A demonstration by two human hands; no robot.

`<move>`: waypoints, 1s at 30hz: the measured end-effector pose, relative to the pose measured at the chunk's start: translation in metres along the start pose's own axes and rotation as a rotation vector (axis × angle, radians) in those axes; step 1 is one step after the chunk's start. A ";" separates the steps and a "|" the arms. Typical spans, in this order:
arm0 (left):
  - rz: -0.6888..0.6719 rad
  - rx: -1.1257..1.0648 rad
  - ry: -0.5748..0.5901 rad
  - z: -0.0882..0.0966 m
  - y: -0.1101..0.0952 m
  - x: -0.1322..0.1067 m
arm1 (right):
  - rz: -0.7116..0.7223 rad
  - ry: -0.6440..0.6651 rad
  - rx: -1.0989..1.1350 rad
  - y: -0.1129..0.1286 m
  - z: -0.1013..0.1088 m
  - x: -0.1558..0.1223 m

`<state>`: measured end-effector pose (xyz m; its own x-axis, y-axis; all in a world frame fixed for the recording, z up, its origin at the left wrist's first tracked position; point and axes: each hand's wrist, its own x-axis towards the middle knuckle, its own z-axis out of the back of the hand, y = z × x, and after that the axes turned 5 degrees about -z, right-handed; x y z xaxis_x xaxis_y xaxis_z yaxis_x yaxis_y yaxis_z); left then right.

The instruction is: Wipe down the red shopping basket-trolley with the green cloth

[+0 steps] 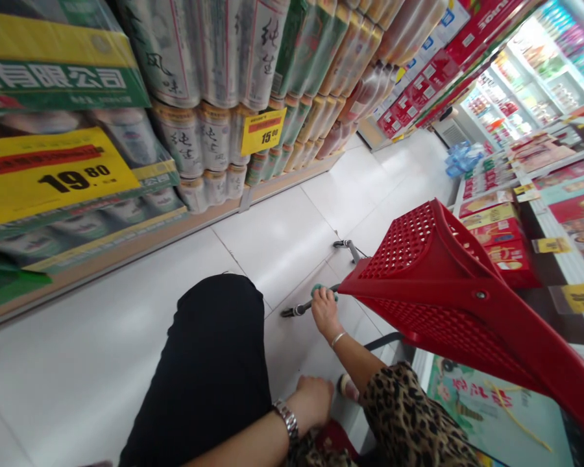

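My right hand (326, 312), with a bracelet at the wrist and a leopard-print sleeve, is closed on a green cloth (317, 291). It presses the cloth around the grey lower frame bar of a red shopping cart (409, 285), between a caster (288, 312) and the basket. Nearer to me, my left hand (315, 399), wearing a metal watch, is curled into a loose fist. Whatever its fingers may hold is hidden. My bent knee in black trousers (214, 350) is beside it.
Stacked drink cans (219, 136) with yellow price tags (263, 131) line the shelf on the left. Boxed goods (509, 259) fill shelves on the right, behind the cart. Blue-wrapped bottles (462, 159) stand farther along the white tiled floor (175, 266). The view is strongly tilted.
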<state>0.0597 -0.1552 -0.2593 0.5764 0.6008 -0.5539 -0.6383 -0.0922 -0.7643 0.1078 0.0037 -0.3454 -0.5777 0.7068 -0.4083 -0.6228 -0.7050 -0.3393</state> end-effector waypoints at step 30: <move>0.063 0.120 0.004 0.003 0.004 0.007 | -0.273 -0.628 0.026 -0.068 0.065 -0.084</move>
<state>0.0593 -0.1488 -0.2651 0.5348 0.5936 -0.6013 -0.7299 -0.0340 -0.6827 0.1648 -0.0039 -0.2333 -0.5897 0.7644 0.2605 -0.7975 -0.5005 -0.3369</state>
